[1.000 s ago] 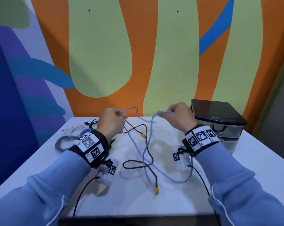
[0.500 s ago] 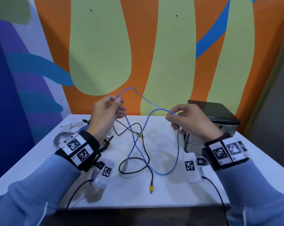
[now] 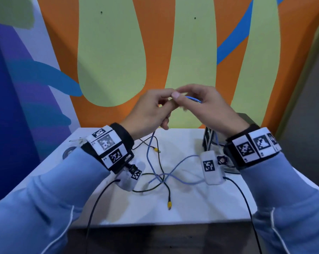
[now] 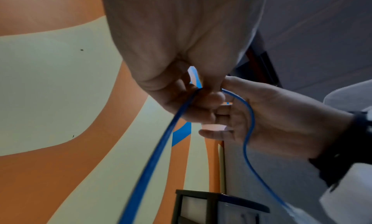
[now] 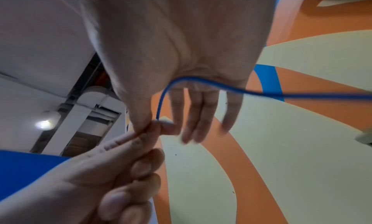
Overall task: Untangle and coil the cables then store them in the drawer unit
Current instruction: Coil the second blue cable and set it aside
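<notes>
- two hands meet in the air above the white table, fingertips touching.
- left hand pinches the blue cable between thumb and curled fingers.
- right hand pinches the same cable with thumb and forefinger; its other fingers hang loose.
- from both hands the blue cable drops to the table, where it crosses a black cable with yellow plugs.
- drawer unit stands at the right rear of the table, mostly hidden behind the right wrist.
</notes>
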Available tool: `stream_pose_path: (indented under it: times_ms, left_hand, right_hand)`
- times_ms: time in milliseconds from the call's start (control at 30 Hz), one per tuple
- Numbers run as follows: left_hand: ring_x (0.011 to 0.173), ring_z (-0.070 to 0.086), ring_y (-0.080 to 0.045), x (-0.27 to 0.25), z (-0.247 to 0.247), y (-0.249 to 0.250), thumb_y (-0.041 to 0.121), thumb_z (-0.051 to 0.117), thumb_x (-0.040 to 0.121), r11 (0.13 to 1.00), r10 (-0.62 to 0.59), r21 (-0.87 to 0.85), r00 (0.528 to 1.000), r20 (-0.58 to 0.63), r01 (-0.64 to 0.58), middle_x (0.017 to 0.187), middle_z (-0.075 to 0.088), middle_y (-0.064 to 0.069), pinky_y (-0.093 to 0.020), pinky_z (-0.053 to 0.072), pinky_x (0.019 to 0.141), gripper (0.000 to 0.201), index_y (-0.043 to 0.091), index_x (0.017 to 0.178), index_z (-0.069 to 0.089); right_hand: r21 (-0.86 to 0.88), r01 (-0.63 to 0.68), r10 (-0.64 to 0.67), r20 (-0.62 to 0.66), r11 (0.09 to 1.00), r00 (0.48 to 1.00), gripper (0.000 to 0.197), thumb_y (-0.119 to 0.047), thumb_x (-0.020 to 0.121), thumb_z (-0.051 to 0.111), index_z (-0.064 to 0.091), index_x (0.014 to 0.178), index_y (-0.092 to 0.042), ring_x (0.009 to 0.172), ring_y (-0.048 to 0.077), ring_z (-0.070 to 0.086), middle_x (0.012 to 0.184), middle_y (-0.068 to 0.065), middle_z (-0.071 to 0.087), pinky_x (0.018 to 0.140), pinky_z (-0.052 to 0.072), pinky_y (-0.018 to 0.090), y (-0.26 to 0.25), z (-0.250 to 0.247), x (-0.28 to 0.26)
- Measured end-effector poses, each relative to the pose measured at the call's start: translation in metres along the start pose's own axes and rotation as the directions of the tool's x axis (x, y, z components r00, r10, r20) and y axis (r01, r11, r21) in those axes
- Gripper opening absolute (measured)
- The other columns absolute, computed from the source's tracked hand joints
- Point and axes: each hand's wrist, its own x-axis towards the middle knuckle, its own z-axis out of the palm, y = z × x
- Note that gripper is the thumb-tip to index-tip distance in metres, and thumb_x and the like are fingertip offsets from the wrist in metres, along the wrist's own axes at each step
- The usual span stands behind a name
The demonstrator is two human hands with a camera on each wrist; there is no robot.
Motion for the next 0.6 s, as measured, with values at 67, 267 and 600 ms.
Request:
stream_pose_path:
  times_ms: [67,267,600]
  left_hand:
    - [0.045,0.045,-0.018,-0.002,-0.002,0.000,0.020,0.067,0.106,0.998,-0.053,-0.038,0.998,-0.034,0.051,0.058,0.046,0.000,-0.035,0.052,0.051,0.013,0.017,0.094,0.072]
    - [0.053,0.028,-0.012,-0.025,-0.030,-0.025,0.022,0.068,0.104,0.904,-0.333,-0.270,0.942,0.043,0.332,0.062,0.037,0.007,-0.020,0.028,0.047,0.025,-0.002,0.107,0.071]
    - [0.055,0.029,-0.010,-0.031,-0.021,-0.021,0.031,0.070,0.103,0.991,-0.135,-0.044,0.984,-0.119,0.130,0.060,0.033,0.005,-0.022,0.025,0.052,0.024,0.011,0.097,0.083]
  right_hand:
    - [0.042,0.001,-0.002,0.023,0.999,1.000,0.037,-0.047,0.101,0.064,0.078,0.096,-0.013,0.050,0.017,0.034,0.057,0.000,0.039,0.048,0.031,0.029,0.002,0.004,-0.003]
    - [0.150,-0.057,0.091,-0.229,0.987,0.969,0.045,-0.039,0.104,0.062,0.063,0.065,-0.016,0.045,0.013,0.018,0.058,0.006,0.025,0.044,0.017,0.024,0.028,-0.018,-0.015]
    - [0.402,-0.440,0.312,0.345,0.803,0.885,0.037,-0.044,0.106,0.053,0.068,0.090,-0.014,0.047,0.011,0.024,0.062,0.000,0.038,0.039,0.016,0.020,0.020,0.002,-0.022]
